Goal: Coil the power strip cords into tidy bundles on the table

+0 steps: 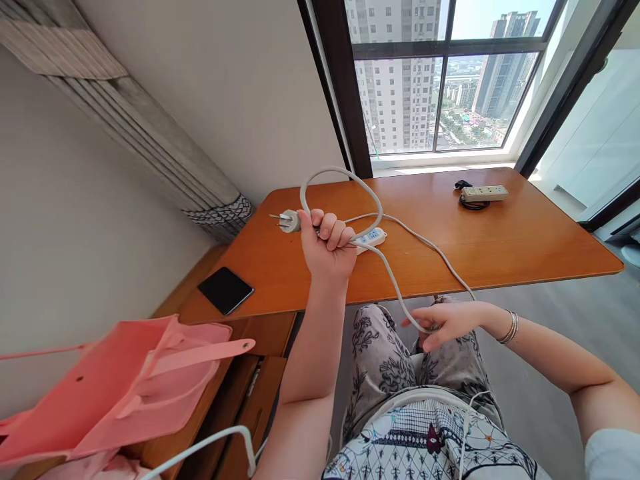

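no legible text, label, brand, number or sign noted.
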Tool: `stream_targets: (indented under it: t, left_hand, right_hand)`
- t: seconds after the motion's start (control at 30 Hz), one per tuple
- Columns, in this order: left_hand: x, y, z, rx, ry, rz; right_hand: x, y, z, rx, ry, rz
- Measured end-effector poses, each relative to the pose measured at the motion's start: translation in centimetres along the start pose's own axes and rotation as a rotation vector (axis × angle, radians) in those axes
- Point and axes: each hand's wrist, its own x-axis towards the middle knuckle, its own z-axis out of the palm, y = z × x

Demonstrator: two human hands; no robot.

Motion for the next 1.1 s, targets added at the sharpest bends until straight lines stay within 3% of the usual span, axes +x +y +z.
stream_targets:
  t: [0.07,0.13,0.2,0.33,0.47,0.57,0.67,0.9,1.1]
  left_hand:
    - [0.3,0.5,-0.5,0.007,-0.016,-0.027]
    - [0.5,1.1,-0.9,0.036,-0.019,-0.061]
    - [0.5,1.4,-1.2,0.087,-0.002,-0.093]
    - [0.1,0.5,-1.0,0.238,0.009,-0.127]
    - [-0.2,-1.2,-0.9,0.358,-0.024,-0.227]
    - [-0.3,-2.2,-1.3,0.401,-0.075,-0.333]
    - [-0.6,-3.3,-1.7,0.45,-0.096,-0.366]
    - [-0.9,-5.6,-2.4,0.495,-0.134,-0.33]
    - [-1.1,-6.3,-2.5,0.449,-0.151,-0.351]
  right_hand:
    - [-0.3,0.1,-0.8,-0.032,-0.028,0.075]
    - [-1.1,0.1,-2.6,0.029,0.065,0.131]
    - [-2.1,-0.2,-5.1,0.13,0.27,0.148]
    - [-3.6,-2.0,-9.4,0.273,0.625,0.019]
    - [-3.6,-4.4,-11.2,0.134,0.925,-0.099]
    - [-2.9,-5.5,-11.7,0.038,1.073,-0.136]
    - [-2.3,-6.2,-11.9,0.083,1.109,-0.15]
    - [0.1,-7.5,-10.0,0.642,0.9,-0.198]
    - [2.3,-6.1,-7.5,0.432,1.022,-0.342]
